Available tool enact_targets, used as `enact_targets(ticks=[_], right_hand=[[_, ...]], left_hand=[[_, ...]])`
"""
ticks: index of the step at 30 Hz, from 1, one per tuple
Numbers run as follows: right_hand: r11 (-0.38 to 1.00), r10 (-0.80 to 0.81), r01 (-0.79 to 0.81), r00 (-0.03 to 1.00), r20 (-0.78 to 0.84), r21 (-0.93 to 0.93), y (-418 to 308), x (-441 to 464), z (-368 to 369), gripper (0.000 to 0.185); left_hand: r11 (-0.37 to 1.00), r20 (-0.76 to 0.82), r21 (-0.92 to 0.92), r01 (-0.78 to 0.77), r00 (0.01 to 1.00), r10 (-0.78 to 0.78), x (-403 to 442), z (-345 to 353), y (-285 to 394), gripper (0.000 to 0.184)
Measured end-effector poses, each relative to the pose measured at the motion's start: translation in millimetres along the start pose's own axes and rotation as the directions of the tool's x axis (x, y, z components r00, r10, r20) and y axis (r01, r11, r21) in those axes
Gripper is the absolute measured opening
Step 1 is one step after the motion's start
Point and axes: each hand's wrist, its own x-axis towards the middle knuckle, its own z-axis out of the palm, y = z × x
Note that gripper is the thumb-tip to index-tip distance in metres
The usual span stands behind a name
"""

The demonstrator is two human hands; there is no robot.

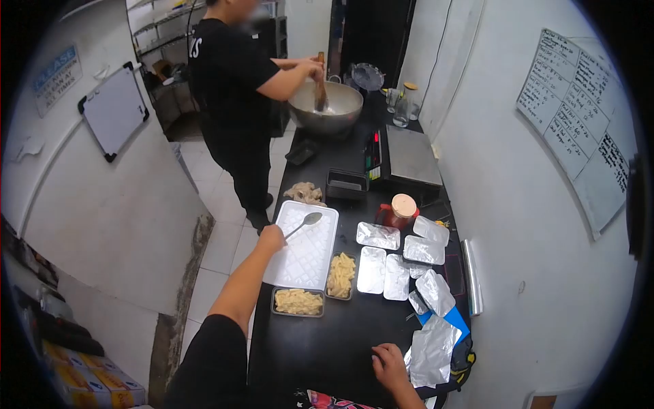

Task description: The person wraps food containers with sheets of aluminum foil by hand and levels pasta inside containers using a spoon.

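My left hand (pixel 272 237) is closed around the handle of a metal spoon (pixel 312 219), whose bowl is over the white tray (pixel 310 262). Below the tray sits a black container of pasta (pixel 298 302), and a second pasta container (pixel 340 275) stands at its right side. Down at the lower right, my right hand (pixel 389 365) is above the black table, its fingers curled; whether they hold anything is hidden. Beside it lie crumpled foil sheets (pixel 433 351). Several foil-covered containers (pixel 372 270) are on the table further up.
A co-worker in black (pixel 235 88) stirs in a large metal bowl (pixel 325 116) at the far end. A scale (pixel 413 155), an empty black container (pixel 347 183), a red jug (pixel 395 211) and a crumpled cloth (pixel 304 193) stand or lie along the table (pixel 300 358).
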Motion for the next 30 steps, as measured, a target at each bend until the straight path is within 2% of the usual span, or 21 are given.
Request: enact_targets(ticks=[1, 4, 6, 8, 9, 10, 11, 13, 14, 16, 19, 21, 23, 26, 29, 30], right_hand=[[0.999, 0.012, -0.011, 1.0, -0.019, 0.051, 2.2, 1.2, 1.3, 0.021], [0.965, 0.089, -0.081, 0.996, -0.02, 0.25, -4.4, 12.0, 4.2, 0.018], [0.92, 0.127, -0.124, 0.992, 0.017, 0.371, -8.1, 18.3, 11.8, 0.019], [0.871, 0.138, -0.154, 0.988, 0.068, 0.467, -2.0, 25.5, 31.7, 0.02], [0.789, 0.203, -0.272, 0.962, 0.184, 0.551, 0.1, 28.4, 40.9, 0.022], [0.69, 0.254, -0.395, 0.917, 0.308, 0.607, 1.2, 30.1, 48.7, 0.024], [0.575, 0.289, -0.518, 0.853, 0.435, 0.633, 1.3, 27.8, 53.8, 0.026], [0.402, 0.273, -0.586, 0.81, 0.519, 0.704, -9.7, 19.0, 55.8, 0.028], [0.311, 0.261, -0.613, 0.79, 0.555, 0.726, -14.5, 16.6, 53.4, 0.029], [0.292, 0.263, -0.636, 0.771, 0.579, 0.714, -22.3, 7.8, 45.6, 0.03], [0.301, 0.225, -0.624, 0.782, 0.582, 0.721, -17.1, -8.9, 47.1, 0.027], [0.373, 0.247, -0.608, 0.793, 0.556, 0.701, -16.3, -16.6, 39.7, 0.02], [0.25, 0.296, -0.524, 0.842, 0.451, 0.814, -20.4, -23.6, 43.2, 0.016], [0.236, 0.398, -0.336, 0.889, 0.225, 0.912, -17.9, -32.6, 52.1, 0.014], [0.261, 0.504, -0.448, 0.819, 0.275, 0.855, -28.2, -28.7, 41.7, 0.014], [0.307, 0.49, -0.507, 0.81, 0.323, 0.805, -30.7, -26.9, 38.6, 0.014]], left_hand=[[0.996, 0.033, 0.05, -0.075, 0.997, 0.074, -10.6, -15.7, 4.7, 0.013], [0.944, -0.021, -0.33, 0.033, 0.999, -0.042, -60.0, -17.6, 11.2, 0.016], [0.875, 0.039, -0.478, 0.069, 0.998, -0.057, -105.2, -21.2, 29.3, 0.022], [0.842, 0.137, -0.524, 0.13, 0.988, -0.068, -155.5, -25.3, 57.2, 0.017], [0.837, 0.145, -0.529, 0.141, 0.987, -0.074, -188.3, -34.4, 76.8, 0.016], [0.776, 0.254, -0.59, 0.222, 0.964, -0.082, -210.5, -28.3, 86.4, 0.017], [0.735, 0.292, -0.63, 0.25, 0.953, -0.074, -232.2, -24.2, 97.3, 0.018], [0.638, 0.373, -0.702, 0.315, 0.926, -0.047, -274.9, -17.7, 122.6, 0.021], [0.635, 0.372, -0.706, 0.313, 0.927, -0.043, -289.7, -12.1, 133.3, 0.021], [0.629, 0.372, -0.714, 0.309, 0.928, -0.034, -314.7, -0.2, 151.1, 0.022], [0.678, 0.136, -0.732, 0.068, 0.99, 0.047, -334.5, 43.8, 165.0, 0.028], [0.685, 0.169, -0.721, 0.1, 0.985, 0.034, -347.6, 33.3, 185.8, 0.031], [0.657, 0.188, -0.744, 0.122, 0.982, 0.03, -353.5, 32.0, 197.8, 0.028], [0.504, 0.257, -0.837, 0.215, 0.966, 0.015, -353.9, 28.1, 206.0, 0.019], [0.469, 0.229, -0.865, 0.176, 0.972, 0.057, -351.0, 16.3, 205.3, 0.018], [0.446, 0.259, -0.872, 0.201, 0.963, 0.073, -348.2, 13.0, 204.0, 0.019]])
